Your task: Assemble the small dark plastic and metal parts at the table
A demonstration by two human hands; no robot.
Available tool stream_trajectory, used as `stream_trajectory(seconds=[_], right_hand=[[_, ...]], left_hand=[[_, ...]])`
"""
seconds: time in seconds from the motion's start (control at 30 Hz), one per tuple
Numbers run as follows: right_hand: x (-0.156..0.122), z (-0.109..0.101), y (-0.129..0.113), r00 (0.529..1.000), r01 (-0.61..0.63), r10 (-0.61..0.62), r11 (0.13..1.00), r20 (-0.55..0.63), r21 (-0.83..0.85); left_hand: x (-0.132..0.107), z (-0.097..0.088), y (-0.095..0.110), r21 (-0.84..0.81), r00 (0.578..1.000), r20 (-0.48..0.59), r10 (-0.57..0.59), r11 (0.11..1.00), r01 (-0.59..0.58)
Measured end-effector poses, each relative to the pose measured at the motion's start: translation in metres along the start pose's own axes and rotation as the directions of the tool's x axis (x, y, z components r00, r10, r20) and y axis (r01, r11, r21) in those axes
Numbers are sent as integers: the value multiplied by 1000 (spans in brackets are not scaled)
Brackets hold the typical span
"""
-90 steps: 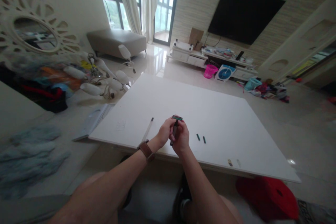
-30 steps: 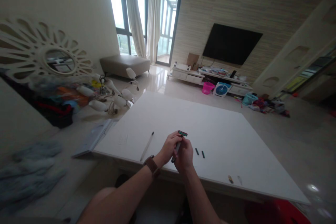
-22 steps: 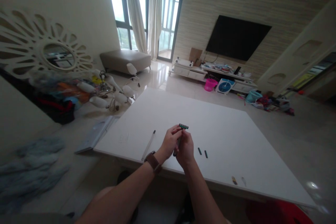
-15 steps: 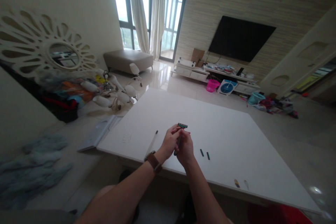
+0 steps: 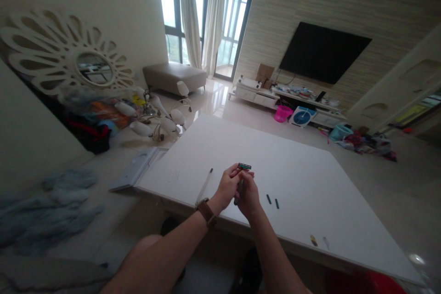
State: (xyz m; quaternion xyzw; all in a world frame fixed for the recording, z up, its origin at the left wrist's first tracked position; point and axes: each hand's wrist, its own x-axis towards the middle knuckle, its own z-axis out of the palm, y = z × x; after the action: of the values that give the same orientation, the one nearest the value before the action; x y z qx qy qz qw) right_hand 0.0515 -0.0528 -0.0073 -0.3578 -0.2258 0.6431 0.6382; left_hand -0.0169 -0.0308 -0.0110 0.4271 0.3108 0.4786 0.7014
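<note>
Both my hands hold a razor (image 5: 244, 166) upright over the near edge of a white table (image 5: 310, 183). Its green head sticks out above my fingers and its dark handle runs down between my palms. My left hand (image 5: 228, 187), with a brown watch strap at the wrist, pinches the neck just under the head. My right hand (image 5: 248, 195) is wrapped round the handle. Two small dark green pieces (image 5: 272, 201) lie on the table just right of my hands. A clear pen-like stick (image 5: 204, 186) lies to the left.
Two tiny items (image 5: 318, 240) rest near the table's front right edge. A flat white tray (image 5: 138, 174) sits off the table's left corner, with a chandelier (image 5: 156, 121) on the floor behind it. A grey cloth (image 5: 48, 211) lies at left. A red object (image 5: 361, 282) shows under the table at right.
My hands stay closed on the razor in the same grip. The camera has swung, so the table and room shift slightly to the right in view.
</note>
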Motion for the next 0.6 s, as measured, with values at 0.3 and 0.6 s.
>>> stream_trajectory(seconds=[0.3,0.6], right_hand=[[9,-3,5,1000,-9,8,999,-7,-31],[10,-2,9,999,23,-24,999,-40,-41]], left_hand=[[4,0,3,-45,1000,-17,17,999,-18],[4,-3,1,-73,1000,-5,-1,997,1]])
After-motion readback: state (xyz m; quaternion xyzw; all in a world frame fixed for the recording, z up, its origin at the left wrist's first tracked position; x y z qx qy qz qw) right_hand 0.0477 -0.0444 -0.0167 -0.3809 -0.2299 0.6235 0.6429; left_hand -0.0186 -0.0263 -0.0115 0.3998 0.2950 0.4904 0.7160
